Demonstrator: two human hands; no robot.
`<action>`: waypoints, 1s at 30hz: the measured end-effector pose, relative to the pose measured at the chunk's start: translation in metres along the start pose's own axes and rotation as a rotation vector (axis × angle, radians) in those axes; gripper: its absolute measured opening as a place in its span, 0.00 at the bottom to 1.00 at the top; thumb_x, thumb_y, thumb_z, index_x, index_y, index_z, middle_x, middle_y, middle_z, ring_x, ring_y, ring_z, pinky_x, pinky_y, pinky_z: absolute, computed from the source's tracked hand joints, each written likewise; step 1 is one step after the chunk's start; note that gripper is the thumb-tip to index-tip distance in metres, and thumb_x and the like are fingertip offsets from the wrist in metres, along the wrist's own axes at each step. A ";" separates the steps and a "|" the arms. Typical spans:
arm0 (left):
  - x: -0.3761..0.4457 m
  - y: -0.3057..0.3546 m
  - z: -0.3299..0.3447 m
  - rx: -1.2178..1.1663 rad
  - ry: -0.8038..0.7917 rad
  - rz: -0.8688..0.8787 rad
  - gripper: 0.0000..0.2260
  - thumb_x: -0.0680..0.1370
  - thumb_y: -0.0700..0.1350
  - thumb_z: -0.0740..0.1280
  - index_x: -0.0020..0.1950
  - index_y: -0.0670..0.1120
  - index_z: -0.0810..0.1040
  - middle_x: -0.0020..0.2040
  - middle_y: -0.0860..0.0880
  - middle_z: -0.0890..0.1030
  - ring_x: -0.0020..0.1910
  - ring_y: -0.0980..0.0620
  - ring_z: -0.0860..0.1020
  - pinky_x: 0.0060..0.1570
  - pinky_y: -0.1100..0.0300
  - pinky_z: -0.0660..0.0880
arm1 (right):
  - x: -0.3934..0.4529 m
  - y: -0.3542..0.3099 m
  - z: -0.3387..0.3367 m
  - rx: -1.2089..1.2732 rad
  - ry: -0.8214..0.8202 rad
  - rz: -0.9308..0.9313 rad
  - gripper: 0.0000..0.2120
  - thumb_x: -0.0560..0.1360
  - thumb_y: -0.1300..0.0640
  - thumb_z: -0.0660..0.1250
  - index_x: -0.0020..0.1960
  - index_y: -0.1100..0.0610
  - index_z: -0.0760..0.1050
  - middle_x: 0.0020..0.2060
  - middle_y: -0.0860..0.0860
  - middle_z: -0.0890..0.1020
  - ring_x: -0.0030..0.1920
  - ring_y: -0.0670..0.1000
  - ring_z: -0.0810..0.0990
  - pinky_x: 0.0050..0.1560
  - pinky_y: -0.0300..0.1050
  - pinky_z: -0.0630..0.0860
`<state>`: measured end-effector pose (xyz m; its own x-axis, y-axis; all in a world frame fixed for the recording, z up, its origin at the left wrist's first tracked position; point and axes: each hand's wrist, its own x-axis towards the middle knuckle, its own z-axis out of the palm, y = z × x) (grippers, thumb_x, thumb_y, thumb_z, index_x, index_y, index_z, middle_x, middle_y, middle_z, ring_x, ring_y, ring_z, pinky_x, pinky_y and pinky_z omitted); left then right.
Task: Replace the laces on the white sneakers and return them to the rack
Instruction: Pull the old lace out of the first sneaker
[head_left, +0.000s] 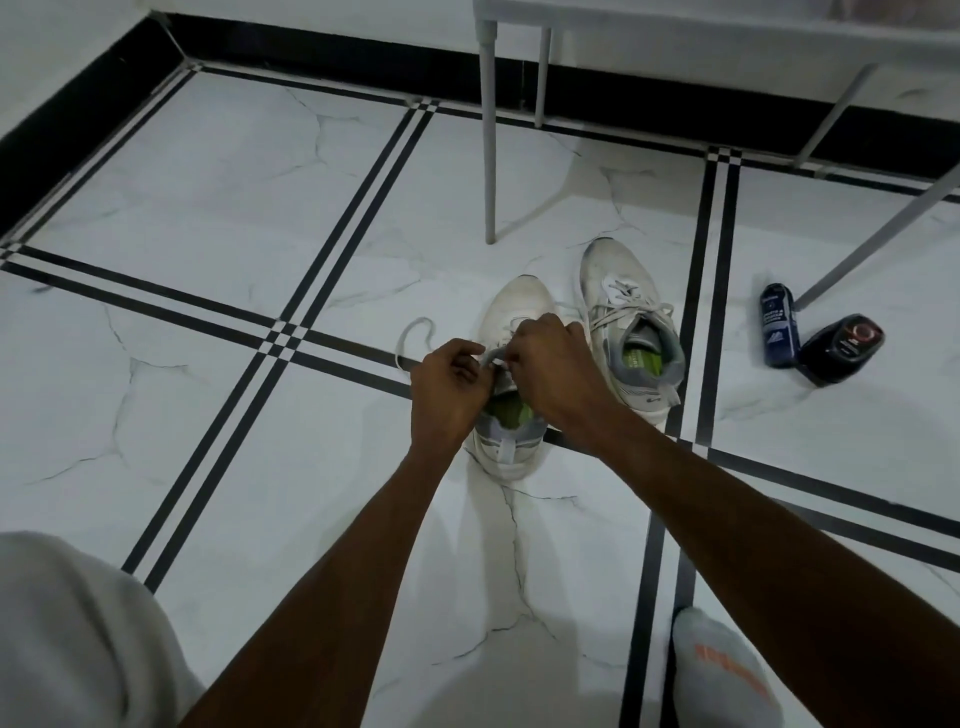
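Two white sneakers with green insoles stand side by side on the tiled floor, toes pointing away from me. Over the near sneaker (519, 306) both my hands work at its tongue. My left hand (451, 387) pinches the white lace (415, 332), which loops out to the left on the floor. My right hand (550, 369) has its fingers curled on the lace at the upper eyelets. The far sneaker (626, 322) to the right is laced, its lace loosely tied. My hands hide the eyelets of the near sneaker.
A grey-legged rack (489, 156) stands behind the sneakers against the black skirting. Two dark bottles (779, 325) (841, 348) lie on the floor at the right. My socked foot (727, 670) is at the bottom right, my clothed knee (78, 634) at the bottom left.
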<state>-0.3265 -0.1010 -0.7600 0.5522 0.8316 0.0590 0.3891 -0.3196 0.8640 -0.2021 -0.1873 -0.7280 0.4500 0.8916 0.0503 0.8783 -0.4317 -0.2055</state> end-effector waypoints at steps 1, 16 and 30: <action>-0.001 0.000 0.000 -0.007 -0.006 0.007 0.09 0.73 0.44 0.77 0.51 0.45 0.83 0.35 0.53 0.82 0.35 0.58 0.81 0.42 0.63 0.79 | -0.002 0.001 -0.002 0.132 0.055 0.045 0.08 0.76 0.59 0.65 0.47 0.56 0.84 0.47 0.52 0.82 0.52 0.56 0.78 0.51 0.49 0.71; -0.002 -0.002 0.007 -0.017 0.048 -0.044 0.08 0.73 0.45 0.78 0.46 0.43 0.85 0.35 0.51 0.83 0.34 0.60 0.80 0.39 0.74 0.74 | 0.007 0.006 -0.009 0.246 -0.085 0.102 0.07 0.75 0.52 0.69 0.48 0.52 0.85 0.49 0.52 0.82 0.51 0.55 0.80 0.52 0.52 0.77; -0.002 -0.004 0.004 -0.007 -0.016 -0.038 0.08 0.73 0.48 0.77 0.43 0.46 0.81 0.37 0.51 0.82 0.35 0.54 0.80 0.37 0.65 0.76 | 0.011 0.033 -0.018 0.541 0.165 0.449 0.21 0.75 0.48 0.71 0.62 0.59 0.72 0.61 0.58 0.72 0.60 0.56 0.75 0.59 0.47 0.73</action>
<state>-0.3256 -0.1034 -0.7654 0.5487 0.8358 0.0180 0.4049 -0.2845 0.8690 -0.1652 -0.1946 -0.7168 0.8047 0.5935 -0.0139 0.4197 -0.5852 -0.6938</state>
